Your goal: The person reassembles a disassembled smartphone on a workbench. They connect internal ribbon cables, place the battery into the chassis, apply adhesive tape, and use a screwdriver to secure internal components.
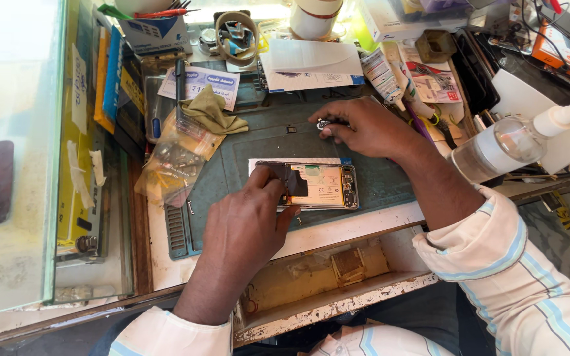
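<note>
An opened phone [321, 186] with its back cover off lies on a dark green work mat [258, 142], its battery and boards showing. My left hand [249, 227] rests on the phone's left end, fingers pressing on the dark part there. Farther back on the mat my right hand [364, 126] pinches a small metal part [324, 123] between thumb and fingertips. A white card lies under the phone.
A clear spray bottle [509, 142] stands at the right. Plastic bags of small parts [176, 161] and a folded olive cloth [211, 112] lie on the left. Tape rolls [235, 29], papers and boxes crowd the back. An open drawer [324, 277] sits below the bench edge.
</note>
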